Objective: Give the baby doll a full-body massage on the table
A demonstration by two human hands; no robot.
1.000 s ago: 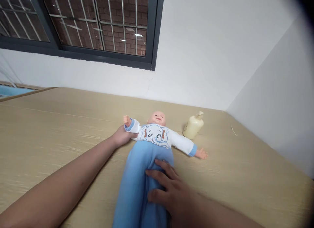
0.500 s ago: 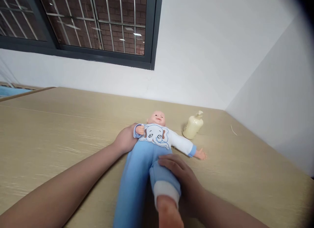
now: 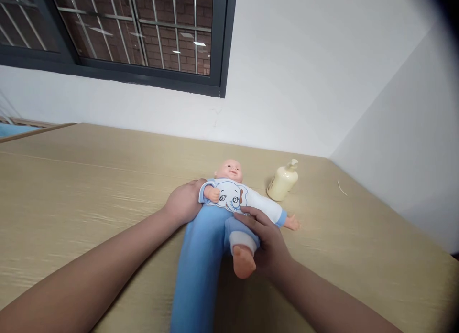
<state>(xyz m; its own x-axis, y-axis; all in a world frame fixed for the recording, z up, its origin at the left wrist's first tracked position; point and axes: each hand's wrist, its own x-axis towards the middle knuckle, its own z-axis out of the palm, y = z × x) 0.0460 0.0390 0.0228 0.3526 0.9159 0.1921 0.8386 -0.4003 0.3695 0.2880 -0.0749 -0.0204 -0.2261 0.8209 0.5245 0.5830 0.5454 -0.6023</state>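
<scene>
A baby doll (image 3: 217, 228) in a white top with an elephant print and blue trousers lies on its back, its head pointing away from me. My left hand (image 3: 184, 201) is wrapped around the doll's side by its bent arm; the fingertips are hidden behind the sleeve and body. My right hand (image 3: 267, 235) grips the doll's other leg, which is bent up toward the belly, with fingers over the blue cloth. The bare foot (image 3: 244, 262) of that leg sticks out of a white cuff toward me. The other leg lies straight and runs out of the bottom of the view.
A cream pump bottle (image 3: 283, 182) stands on the wooden table (image 3: 107, 180) to the right of the doll's head. Farther right lies a thin pale strip (image 3: 342, 187). White walls (image 3: 287, 75) and a barred window (image 3: 150, 32) rise behind the table.
My right hand has pushed the doll's bent leg up toward its belly, so the foot is higher and fully in view. The doll's arm by my left hand has shifted slightly right.
</scene>
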